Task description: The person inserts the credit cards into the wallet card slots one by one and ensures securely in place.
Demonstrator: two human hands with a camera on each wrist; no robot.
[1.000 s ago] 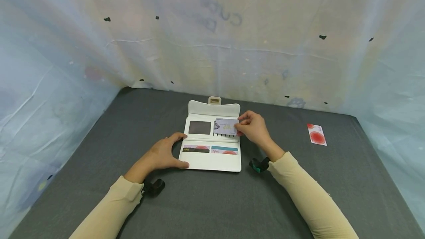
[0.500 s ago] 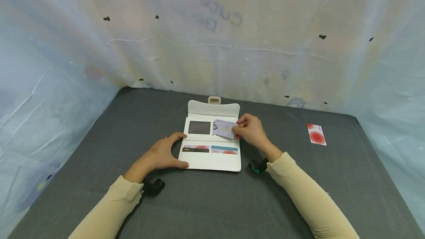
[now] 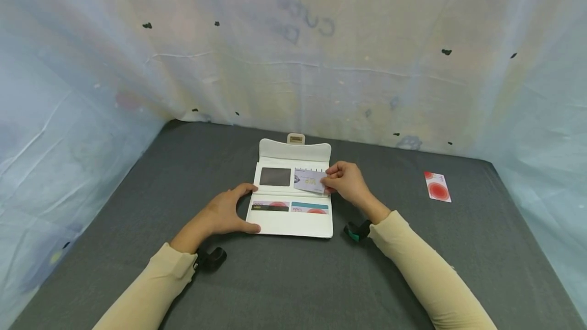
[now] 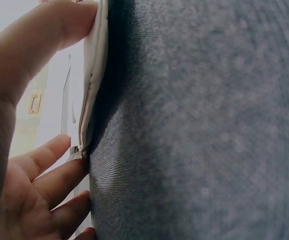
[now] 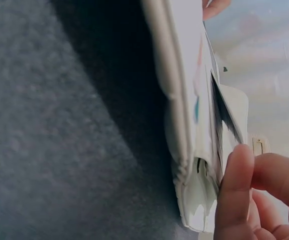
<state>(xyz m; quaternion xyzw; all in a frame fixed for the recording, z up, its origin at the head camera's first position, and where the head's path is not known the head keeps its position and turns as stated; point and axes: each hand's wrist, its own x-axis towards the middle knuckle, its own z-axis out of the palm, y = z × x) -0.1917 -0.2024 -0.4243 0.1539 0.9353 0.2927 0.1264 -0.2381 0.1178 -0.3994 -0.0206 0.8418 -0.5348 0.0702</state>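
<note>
Head view: pale, mottled sheeting (image 3: 357, 95) hangs behind a grey cloth-covered table (image 3: 284, 284). White wallet (image 3: 289, 224) lies open, clasp tab (image 3: 296, 139) at 12 o'clock. Left hand (image 3: 224, 211) at its 8 o'clock, fingers loosely spread, thumb and fingertips resting on the edge. Right hand (image 3: 347, 182) at 3 o'clock, pinching the lilac VIP card (image 3: 306, 180) over the upper-right slots. Red-and-white card (image 3: 437, 186) well apart, 3 o'clock.

Left wrist: thumb at 11 o'clock, other fingers toward 8, touching the wallet's edge.

Right wrist: thumb and finger, 4 o'clock, grasp the card, tilted off the panel.
</note>
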